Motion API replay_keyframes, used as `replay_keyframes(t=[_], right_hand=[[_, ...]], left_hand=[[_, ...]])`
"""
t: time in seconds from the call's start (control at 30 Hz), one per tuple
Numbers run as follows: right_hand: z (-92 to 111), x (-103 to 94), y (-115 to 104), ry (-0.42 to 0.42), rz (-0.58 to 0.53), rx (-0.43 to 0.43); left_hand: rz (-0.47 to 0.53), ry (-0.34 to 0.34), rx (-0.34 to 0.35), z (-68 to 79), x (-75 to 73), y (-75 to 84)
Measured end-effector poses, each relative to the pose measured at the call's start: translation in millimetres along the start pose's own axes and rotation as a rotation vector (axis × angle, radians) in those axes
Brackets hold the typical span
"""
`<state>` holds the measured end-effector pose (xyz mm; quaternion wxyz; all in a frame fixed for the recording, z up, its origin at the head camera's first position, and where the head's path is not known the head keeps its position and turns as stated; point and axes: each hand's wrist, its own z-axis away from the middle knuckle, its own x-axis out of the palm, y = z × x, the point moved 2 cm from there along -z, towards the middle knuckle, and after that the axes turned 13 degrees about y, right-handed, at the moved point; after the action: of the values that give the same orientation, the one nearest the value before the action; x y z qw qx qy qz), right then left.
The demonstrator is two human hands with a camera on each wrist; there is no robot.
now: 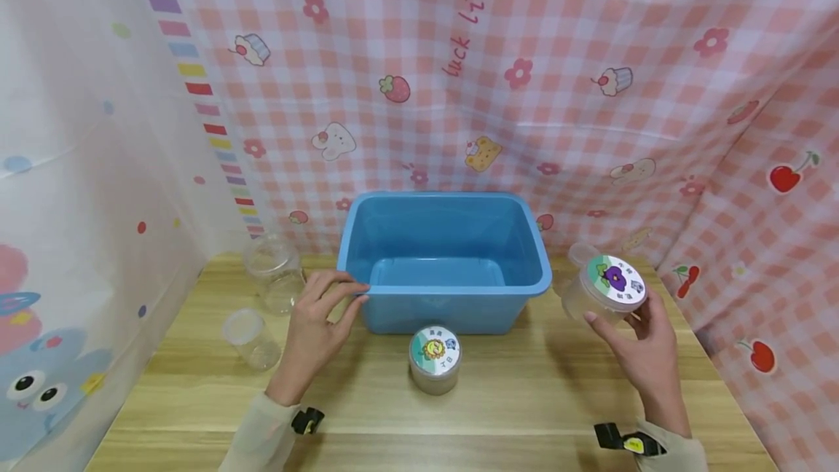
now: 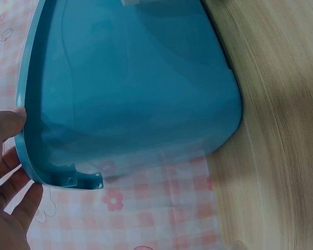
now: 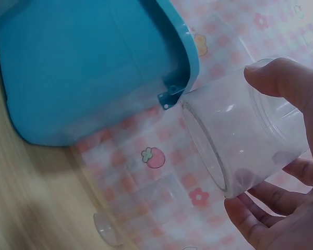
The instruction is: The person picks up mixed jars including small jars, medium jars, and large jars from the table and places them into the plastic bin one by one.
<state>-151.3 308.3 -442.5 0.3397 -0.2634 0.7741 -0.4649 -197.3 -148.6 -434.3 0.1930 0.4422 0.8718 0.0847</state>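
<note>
A blue plastic bin [image 1: 432,315] stands at the back of the table, against the curtain. My left hand [image 1: 317,330] pinches its rim at the front left corner, fingers over the edge and thumb below. In the left wrist view the thumb lies on one side of the rim [image 2: 22,133], fingertips on the other. On the right, my right hand [image 1: 645,352] grips a clear jar [image 3: 224,135] round its side. The jar is tilted off the table, beside the bin's right end. Its lid [image 1: 616,279] bears a purple flower sticker.
In front of the bin stands another jar [image 1: 435,377] with a sunflower sticker. Left of the bin are a large clear jar [image 1: 275,282] and a smaller clear container [image 1: 252,341]. Another small clear container [image 1: 581,253] shows behind the held jar. Checked curtain [image 1: 419,57] backs the table.
</note>
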Motion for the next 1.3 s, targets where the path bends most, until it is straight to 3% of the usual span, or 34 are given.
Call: replay_keyframes(t=[0.5,1.3], right_hand=[[-3.4,-4.3,-26.3,0.011,-0.098,-0.102],[-18.7,3.5,-65.0,-0.097,-0.040,-0.334]], left_hand=[[-0.014,-0.011,-0.005,0.1,-0.7,0.0],[-0.020,-0.011,-0.011,1.3,-0.7,-0.8]])
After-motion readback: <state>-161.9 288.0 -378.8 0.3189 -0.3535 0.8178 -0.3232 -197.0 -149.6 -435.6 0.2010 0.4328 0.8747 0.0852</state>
